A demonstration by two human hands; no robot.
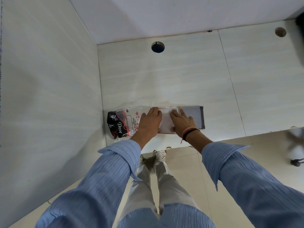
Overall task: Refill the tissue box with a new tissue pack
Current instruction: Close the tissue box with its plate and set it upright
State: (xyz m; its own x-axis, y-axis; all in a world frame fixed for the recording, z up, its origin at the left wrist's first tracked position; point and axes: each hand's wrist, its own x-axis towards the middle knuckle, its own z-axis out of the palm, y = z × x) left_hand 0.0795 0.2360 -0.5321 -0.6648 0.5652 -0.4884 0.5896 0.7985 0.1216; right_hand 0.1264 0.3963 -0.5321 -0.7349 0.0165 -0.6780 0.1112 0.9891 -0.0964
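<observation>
A white tissue box lies flat near the front edge of the pale desk. My left hand clasps its left end, fingers over the top and thumb at the near edge. My right hand holds its right end, with the fingers reaching onto a grey sliding panel that sticks out to the right of the box. A crinkled tissue pack in clear and black "Dove" plastic lies just left of the box, its right end hidden under my left hand.
A pale side wall closes the desk on the left, a back panel behind. Two round cable holes sit at the desk's far edge. Below the front edge are my legs, shoes and a tiled floor. A chair base shows at right.
</observation>
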